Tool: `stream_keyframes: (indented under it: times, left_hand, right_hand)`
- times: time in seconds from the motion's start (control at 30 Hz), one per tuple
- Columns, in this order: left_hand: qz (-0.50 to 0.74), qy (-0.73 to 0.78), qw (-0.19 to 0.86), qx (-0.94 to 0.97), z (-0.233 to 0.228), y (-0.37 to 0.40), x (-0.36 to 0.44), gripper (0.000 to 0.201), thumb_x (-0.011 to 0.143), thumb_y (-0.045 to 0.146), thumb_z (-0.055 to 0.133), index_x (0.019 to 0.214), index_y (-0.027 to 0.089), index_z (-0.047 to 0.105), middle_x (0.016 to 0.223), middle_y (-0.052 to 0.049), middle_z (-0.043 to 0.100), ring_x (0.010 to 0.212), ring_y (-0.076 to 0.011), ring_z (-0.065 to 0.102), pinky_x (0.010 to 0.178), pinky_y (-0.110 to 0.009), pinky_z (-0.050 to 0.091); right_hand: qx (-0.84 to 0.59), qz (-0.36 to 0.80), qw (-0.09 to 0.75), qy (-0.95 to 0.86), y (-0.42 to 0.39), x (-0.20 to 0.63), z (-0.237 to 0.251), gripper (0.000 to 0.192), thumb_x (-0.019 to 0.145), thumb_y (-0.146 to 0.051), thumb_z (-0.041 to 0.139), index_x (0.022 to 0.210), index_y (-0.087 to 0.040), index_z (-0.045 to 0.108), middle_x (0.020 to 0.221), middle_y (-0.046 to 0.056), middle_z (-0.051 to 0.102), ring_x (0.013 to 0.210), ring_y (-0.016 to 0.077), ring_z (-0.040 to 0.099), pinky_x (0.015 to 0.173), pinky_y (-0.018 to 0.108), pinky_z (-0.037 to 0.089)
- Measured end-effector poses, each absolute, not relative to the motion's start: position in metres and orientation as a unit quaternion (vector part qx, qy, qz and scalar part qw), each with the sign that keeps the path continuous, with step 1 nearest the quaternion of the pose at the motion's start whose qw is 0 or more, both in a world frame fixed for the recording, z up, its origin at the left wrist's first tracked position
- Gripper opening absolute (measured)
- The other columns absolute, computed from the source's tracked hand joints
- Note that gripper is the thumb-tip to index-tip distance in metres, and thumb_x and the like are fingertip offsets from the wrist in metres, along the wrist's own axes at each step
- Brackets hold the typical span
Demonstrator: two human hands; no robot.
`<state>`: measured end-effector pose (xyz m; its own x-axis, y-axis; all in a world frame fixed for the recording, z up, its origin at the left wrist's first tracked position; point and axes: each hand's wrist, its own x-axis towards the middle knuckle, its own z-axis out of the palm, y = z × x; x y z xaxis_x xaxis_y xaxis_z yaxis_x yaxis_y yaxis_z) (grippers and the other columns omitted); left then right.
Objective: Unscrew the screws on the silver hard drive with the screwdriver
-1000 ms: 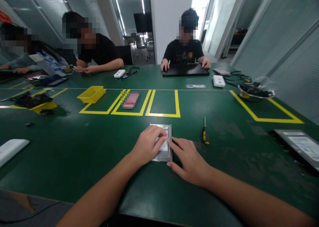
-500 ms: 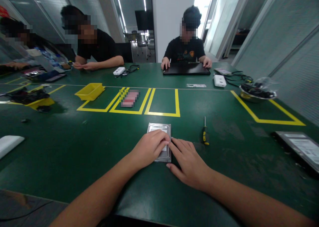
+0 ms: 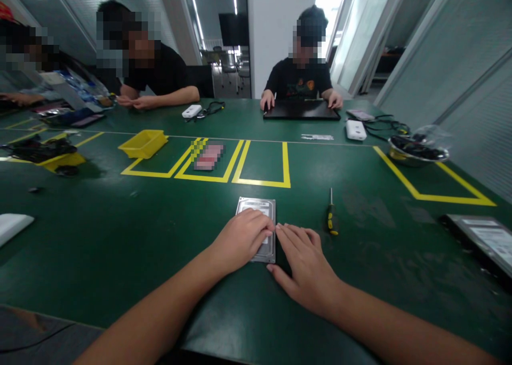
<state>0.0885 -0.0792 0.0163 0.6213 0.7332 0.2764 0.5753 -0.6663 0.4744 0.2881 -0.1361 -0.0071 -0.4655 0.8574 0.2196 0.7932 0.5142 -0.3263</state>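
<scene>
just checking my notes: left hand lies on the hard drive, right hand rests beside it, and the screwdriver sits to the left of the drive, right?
Not quite. The head view shows the screwdriver to the right of the hard drive, not the left. The left hand does lie on the drive, and the right hand rests beside it.

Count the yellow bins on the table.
2. One yellow bin sits in the leftmost taped box, beyond the left hand on the hard drive. The other yellow bin is at far left, partly hidden under black parts. More may lie out of view.
</scene>
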Motion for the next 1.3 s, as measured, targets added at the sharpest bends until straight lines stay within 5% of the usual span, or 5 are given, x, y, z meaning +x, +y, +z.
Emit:
stream_keyframes:
  times: [0.67, 1.3]
  left_hand:
    - [0.197, 0.431, 0.226, 0.851, 0.029, -0.076, 0.082, 0.004, 0.091, 0.019, 0.061, 0.09, 0.019, 0.066, 0.09, 0.001, 0.069, 0.083, -0.0164, 0.062, 0.073, -0.028, 0.041]
    - [0.216, 0.418, 0.222, 0.854, 0.024, -0.074, 0.086, 0.006, 0.089, 0.014, 0.061, 0.09, 0.019, 0.064, 0.091, 0.0, 0.068, 0.084, -0.017, 0.061, 0.076, -0.029, 0.042]
  right_hand:
    - [-0.427, 0.086, 0.134, -0.89, -0.135, 0.291, -0.009, 0.062, 0.096, -0.038, 0.048, 0.15, -0.01, 0.038, 0.155, 0.013, 0.044, 0.141, 0.0327, 0.036, 0.113, 0.056, 0.029]
    - [-0.43, 0.077, 0.114, -0.892, -0.137, 0.288, -0.007, 0.062, 0.097, -0.039, 0.045, 0.15, -0.009, 0.038, 0.153, 0.014, 0.045, 0.141, 0.0338, 0.037, 0.113, 0.057, 0.033]
